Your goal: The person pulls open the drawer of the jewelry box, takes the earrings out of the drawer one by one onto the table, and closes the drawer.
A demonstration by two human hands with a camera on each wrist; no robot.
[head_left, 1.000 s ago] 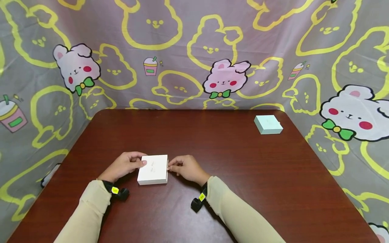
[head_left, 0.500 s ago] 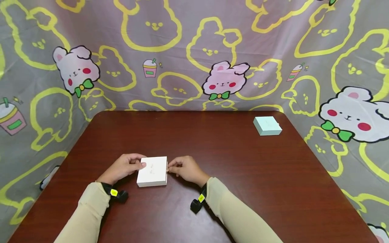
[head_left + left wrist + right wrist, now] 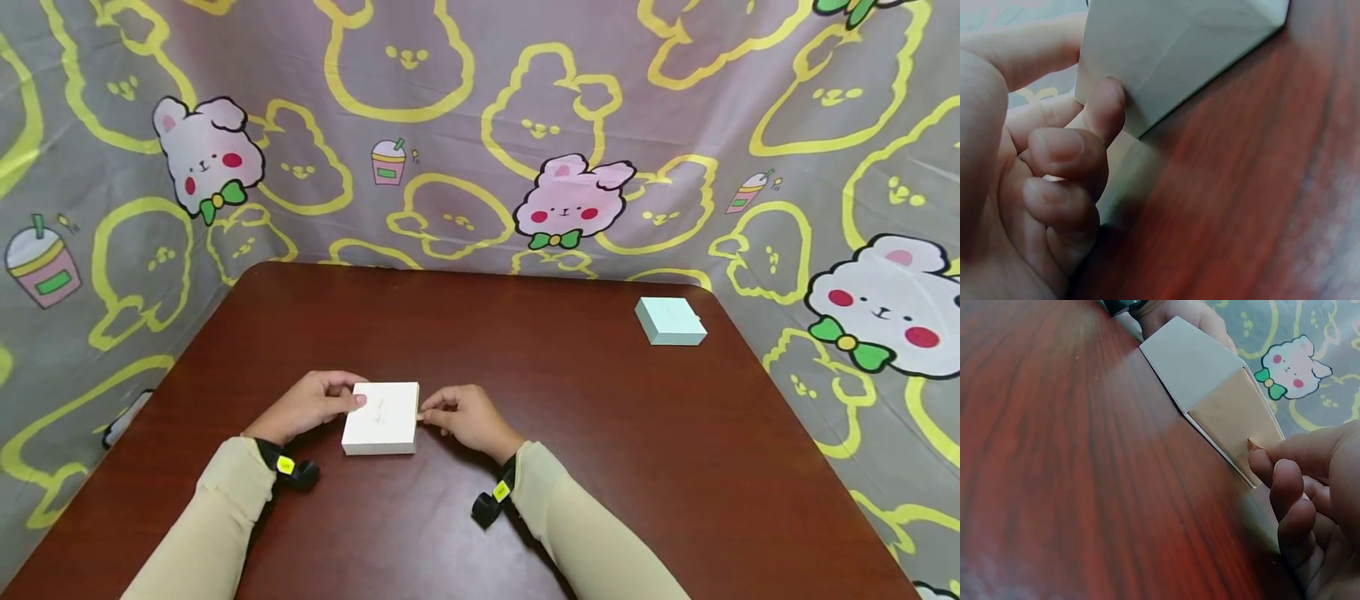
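Box (image 3: 381,417), white, lies on the table (image 3: 555,367), the left hand (image 3: 318,404) clamped on its left side, thumb on top. At the box's right side, the right hand (image 3: 467,421) pinches a small tab (image 3: 1252,445) on the tan end panel (image 3: 1225,415). Opening appears barely begun, if at all: contents remain hidden. Tabletop extends broadly right of the box; its far edge and the pale green box (image 3: 671,322), beyond and rightward, stand well apart.
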